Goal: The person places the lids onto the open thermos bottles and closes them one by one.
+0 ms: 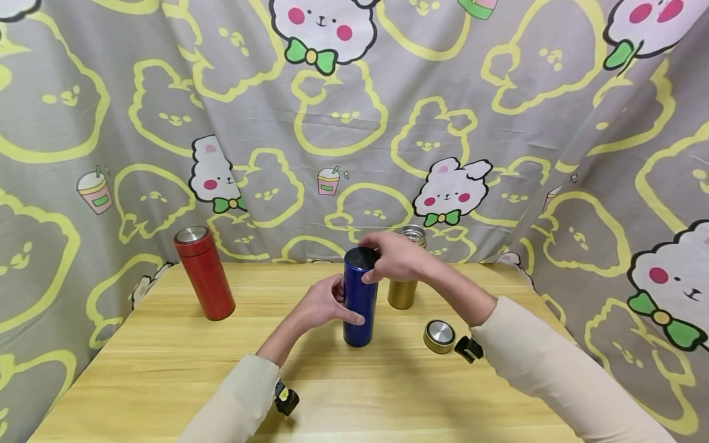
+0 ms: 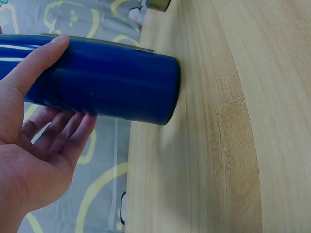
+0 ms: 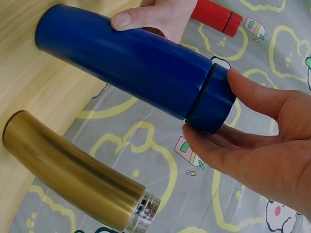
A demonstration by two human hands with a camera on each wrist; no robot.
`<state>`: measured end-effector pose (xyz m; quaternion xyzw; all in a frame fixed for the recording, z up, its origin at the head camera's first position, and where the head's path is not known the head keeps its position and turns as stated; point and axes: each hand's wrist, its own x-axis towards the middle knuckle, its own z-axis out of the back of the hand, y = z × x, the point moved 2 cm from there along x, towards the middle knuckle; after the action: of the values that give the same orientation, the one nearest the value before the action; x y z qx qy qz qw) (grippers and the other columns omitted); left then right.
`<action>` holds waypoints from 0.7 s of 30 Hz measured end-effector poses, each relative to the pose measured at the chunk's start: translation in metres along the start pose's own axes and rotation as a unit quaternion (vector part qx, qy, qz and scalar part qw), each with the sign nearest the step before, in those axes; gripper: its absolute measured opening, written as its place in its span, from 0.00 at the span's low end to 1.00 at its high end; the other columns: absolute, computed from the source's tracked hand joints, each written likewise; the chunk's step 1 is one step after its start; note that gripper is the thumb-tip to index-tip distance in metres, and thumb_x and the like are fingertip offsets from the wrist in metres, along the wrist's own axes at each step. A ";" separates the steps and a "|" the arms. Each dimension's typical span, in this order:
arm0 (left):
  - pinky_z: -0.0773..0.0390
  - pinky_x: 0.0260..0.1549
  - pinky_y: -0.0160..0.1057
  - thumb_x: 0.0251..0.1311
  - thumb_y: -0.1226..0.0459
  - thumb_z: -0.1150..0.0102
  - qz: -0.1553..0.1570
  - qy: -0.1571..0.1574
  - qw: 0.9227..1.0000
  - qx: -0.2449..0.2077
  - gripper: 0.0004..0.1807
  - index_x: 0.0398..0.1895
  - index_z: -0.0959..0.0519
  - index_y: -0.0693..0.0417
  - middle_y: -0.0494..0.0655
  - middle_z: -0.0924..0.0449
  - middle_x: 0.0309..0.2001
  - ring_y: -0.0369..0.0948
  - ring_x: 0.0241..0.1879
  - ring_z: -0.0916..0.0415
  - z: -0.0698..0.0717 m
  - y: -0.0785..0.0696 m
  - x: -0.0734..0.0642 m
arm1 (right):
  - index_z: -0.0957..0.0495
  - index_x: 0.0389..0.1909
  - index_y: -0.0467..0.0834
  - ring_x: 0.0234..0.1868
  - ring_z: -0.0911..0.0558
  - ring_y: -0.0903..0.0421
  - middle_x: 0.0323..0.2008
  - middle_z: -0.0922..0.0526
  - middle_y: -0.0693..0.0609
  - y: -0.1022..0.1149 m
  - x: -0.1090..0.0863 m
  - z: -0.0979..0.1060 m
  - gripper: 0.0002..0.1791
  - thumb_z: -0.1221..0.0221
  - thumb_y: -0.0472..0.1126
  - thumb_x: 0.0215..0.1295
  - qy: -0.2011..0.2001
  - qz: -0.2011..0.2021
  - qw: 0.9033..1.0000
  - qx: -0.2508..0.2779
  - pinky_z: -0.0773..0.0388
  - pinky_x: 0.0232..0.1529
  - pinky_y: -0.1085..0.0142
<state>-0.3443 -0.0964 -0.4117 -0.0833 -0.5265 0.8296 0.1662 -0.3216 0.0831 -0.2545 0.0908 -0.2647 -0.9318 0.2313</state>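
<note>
A blue thermos (image 1: 359,307) stands upright on the table, its lid (image 3: 213,99) on top with a dark seam below it. My left hand (image 1: 325,303) grips the body from the left, the thumb across the near side and the fingers behind. From above right, my right hand (image 1: 396,255) pinches the lid between thumb and fingers. Just behind stands a gold thermos (image 3: 73,170) without its lid, its bare metal neck (image 3: 142,213) showing; the right hand partly covers it in the head view. The gold lid (image 1: 440,336) lies on the table to the right.
A red thermos (image 1: 207,277) with its lid on stands at the left of the wooden table (image 1: 354,394). Behind the table hangs a grey patterned curtain (image 1: 260,111). Black wrist cameras (image 1: 286,399) sit below both forearms.
</note>
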 end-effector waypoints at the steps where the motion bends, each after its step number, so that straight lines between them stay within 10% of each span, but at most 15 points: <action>1: 0.20 0.48 0.45 0.37 0.55 0.14 0.000 0.000 1.000 0.001 0.37 0.53 0.22 0.47 0.44 0.16 0.43 0.43 0.42 0.20 0.000 0.000 0.000 | 0.29 0.68 0.38 0.62 0.21 0.44 0.65 0.23 0.40 0.000 0.000 0.000 0.37 0.28 0.37 0.57 -0.002 0.000 1.000 -0.003 0.27 0.66 0.50; 21: 0.21 0.45 0.44 0.36 0.54 0.13 0.001 -0.011 1.000 0.016 0.37 0.52 0.22 0.46 0.44 0.17 0.43 0.43 0.42 0.21 -0.001 0.000 0.000 | 0.22 0.59 0.40 0.49 0.17 0.47 0.51 0.15 0.41 -0.002 -0.003 -0.009 0.32 0.26 0.48 0.54 -0.077 -0.002 0.996 -0.048 0.20 0.51 0.55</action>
<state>-0.3436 -0.0955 -0.4122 -0.0721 -0.5148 0.8390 0.1605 -0.3174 0.0816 -0.2633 0.0084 -0.2361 -0.9482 0.2123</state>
